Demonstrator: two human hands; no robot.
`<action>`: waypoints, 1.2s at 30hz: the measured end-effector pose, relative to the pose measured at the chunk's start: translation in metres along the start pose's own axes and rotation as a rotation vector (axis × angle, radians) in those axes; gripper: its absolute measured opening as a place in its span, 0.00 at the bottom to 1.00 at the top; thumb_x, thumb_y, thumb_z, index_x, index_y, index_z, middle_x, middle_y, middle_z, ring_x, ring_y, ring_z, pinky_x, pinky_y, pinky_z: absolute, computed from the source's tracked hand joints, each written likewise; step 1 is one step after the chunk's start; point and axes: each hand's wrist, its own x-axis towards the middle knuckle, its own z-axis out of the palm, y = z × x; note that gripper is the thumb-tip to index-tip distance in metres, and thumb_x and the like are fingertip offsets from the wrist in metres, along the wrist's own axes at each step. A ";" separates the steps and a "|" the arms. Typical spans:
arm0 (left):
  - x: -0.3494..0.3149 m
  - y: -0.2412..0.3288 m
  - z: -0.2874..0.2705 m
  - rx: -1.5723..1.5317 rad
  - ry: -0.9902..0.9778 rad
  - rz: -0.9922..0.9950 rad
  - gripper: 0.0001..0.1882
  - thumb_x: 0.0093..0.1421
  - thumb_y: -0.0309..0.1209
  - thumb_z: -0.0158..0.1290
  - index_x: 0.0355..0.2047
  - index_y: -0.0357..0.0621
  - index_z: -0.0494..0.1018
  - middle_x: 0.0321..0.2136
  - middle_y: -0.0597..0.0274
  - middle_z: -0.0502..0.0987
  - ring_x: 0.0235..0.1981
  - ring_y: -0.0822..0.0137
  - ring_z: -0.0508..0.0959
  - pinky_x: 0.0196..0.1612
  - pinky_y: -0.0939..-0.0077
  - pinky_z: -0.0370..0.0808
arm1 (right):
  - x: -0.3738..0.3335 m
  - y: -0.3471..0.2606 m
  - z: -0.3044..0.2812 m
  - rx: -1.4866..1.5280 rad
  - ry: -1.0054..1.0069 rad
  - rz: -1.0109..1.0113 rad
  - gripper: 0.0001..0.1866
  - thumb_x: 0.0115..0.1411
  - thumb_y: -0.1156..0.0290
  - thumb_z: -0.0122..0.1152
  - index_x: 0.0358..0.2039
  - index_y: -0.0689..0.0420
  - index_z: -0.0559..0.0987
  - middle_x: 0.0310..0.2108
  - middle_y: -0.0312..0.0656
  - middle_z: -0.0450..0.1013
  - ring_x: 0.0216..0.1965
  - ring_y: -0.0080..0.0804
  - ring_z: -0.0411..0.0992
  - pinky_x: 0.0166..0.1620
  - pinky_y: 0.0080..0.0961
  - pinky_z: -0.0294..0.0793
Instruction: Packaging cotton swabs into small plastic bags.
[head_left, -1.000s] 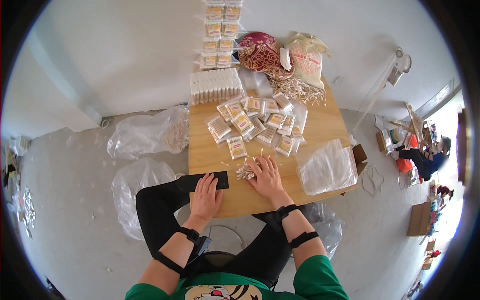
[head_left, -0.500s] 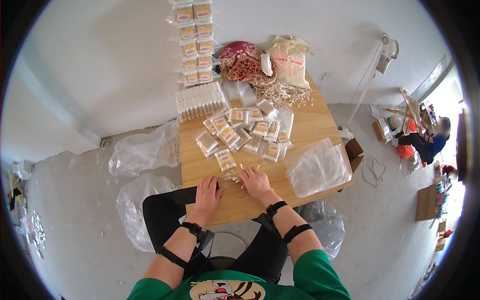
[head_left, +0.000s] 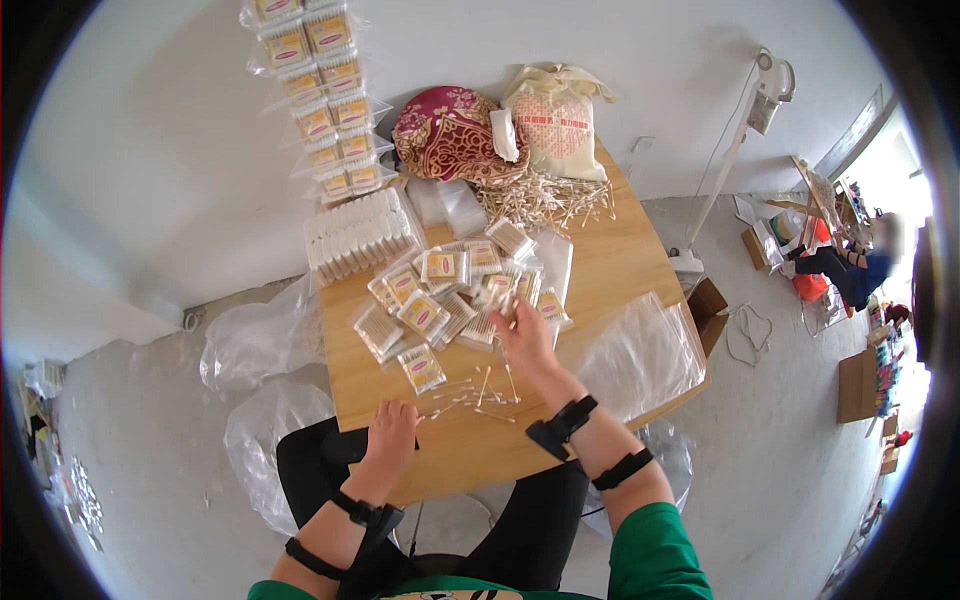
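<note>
My right hand (head_left: 527,340) reaches over a heap of clear packs, its fingers closed on a small bunch of cotton swabs (head_left: 494,299), partly blurred. Under it lie flat packs of cotton swabs (head_left: 423,315) with yellow and white labels. Several loose cotton swabs (head_left: 465,396) are scattered on the wooden table (head_left: 620,265), between the packs and my body. At the table's near left edge rests my left hand (head_left: 392,432), fingers close together and loosely extended, holding nothing that I can see. The tip of one loose swab lies beside its fingers.
Behind the packs are a mound of loose swabs (head_left: 550,198), a cloth bag (head_left: 555,125), a maroon patterned cloth (head_left: 445,135) and a row of white bundles (head_left: 362,235). Stacked packs (head_left: 335,125) rise at back left. Clear plastic bags (head_left: 645,355) lie at right. Another person (head_left: 865,275) sits far right.
My right hand has moved forward from the near loose swabs to over the packs, carrying some swabs. My left hand has drawn back toward the table edge. The head view has shifted.
</note>
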 end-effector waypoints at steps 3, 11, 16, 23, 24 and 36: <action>0.002 0.005 -0.012 0.082 -0.039 0.024 0.06 0.57 0.29 0.56 0.31 0.42 0.71 0.33 0.55 0.72 0.40 0.52 0.75 0.41 0.59 0.75 | 0.078 0.008 -0.016 0.000 0.121 0.042 0.21 0.61 0.54 0.65 0.32 0.61 0.73 0.25 0.52 0.73 0.27 0.50 0.71 0.32 0.43 0.69; 0.021 0.008 -0.023 0.177 -0.259 0.135 0.04 0.56 0.25 0.53 0.31 0.40 0.69 0.28 0.56 0.72 0.34 0.55 0.77 0.36 0.62 0.79 | 0.222 0.049 -0.037 0.105 0.111 0.279 0.29 0.62 0.47 0.60 0.47 0.63 0.75 0.49 0.61 0.73 0.49 0.56 0.73 0.47 0.46 0.74; 0.029 0.013 -0.017 0.187 -0.277 0.150 0.03 0.56 0.25 0.53 0.30 0.42 0.69 0.29 0.56 0.74 0.35 0.57 0.78 0.35 0.63 0.78 | 0.212 0.070 -0.058 -0.270 0.222 -0.003 0.24 0.65 0.54 0.58 0.52 0.60 0.73 0.57 0.58 0.68 0.55 0.52 0.69 0.48 0.42 0.77; 0.027 0.022 -0.025 0.058 -0.273 0.116 0.07 0.50 0.25 0.56 0.29 0.42 0.70 0.29 0.55 0.74 0.35 0.53 0.77 0.36 0.59 0.78 | 0.048 0.025 -0.051 -0.236 -0.082 -0.208 0.06 0.57 0.74 0.61 0.36 0.57 0.79 0.39 0.44 0.76 0.46 0.46 0.73 0.47 0.40 0.74; 0.028 0.025 -0.024 0.059 -0.267 0.120 0.07 0.50 0.25 0.56 0.29 0.42 0.70 0.29 0.55 0.74 0.35 0.53 0.77 0.36 0.59 0.78 | 0.040 0.028 -0.052 -0.322 -0.006 -0.283 0.07 0.56 0.76 0.60 0.36 0.56 0.80 0.39 0.43 0.76 0.45 0.45 0.73 0.46 0.39 0.74; 0.049 0.077 0.019 -0.195 0.076 0.195 0.30 0.57 0.39 0.62 0.57 0.43 0.67 0.56 0.46 0.67 0.59 0.46 0.68 0.61 0.53 0.67 | 0.123 0.052 -0.041 -0.531 -0.132 0.042 0.13 0.59 0.69 0.59 0.46 0.53 0.78 0.51 0.45 0.74 0.54 0.46 0.71 0.55 0.41 0.72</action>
